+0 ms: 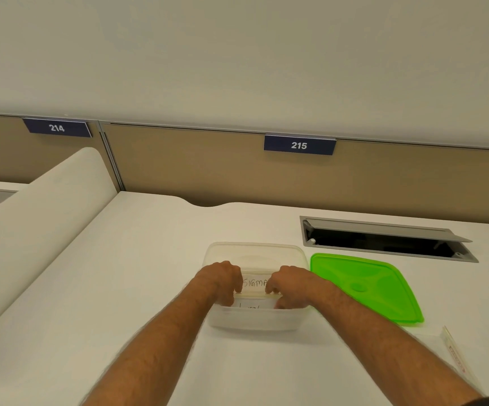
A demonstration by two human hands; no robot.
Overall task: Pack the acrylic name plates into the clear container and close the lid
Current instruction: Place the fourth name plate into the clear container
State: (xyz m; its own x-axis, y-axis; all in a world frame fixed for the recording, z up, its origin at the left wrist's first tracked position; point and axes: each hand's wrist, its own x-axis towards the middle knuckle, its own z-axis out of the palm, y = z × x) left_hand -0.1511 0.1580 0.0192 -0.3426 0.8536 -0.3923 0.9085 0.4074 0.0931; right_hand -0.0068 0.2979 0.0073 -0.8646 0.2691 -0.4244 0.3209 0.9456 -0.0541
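Note:
A clear rectangular container [255,251] stands open on the white desk. Both my hands reach into it. My left hand [222,281] and my right hand [290,285] pinch the two ends of an acrylic name plate [254,284] with "SIGMA" written on it, held inside the container. A second name plate [252,306] with partly hidden writing lies below it, nearer the front wall. The green lid [363,287] lies flat on the desk just right of the container.
A grey cable hatch [384,238] is open in the desk behind the lid. Another clear plate with red print [455,354] lies at the right edge. A beige partition with signs 214 and 215 closes the back; a white divider [41,218] rises on the left.

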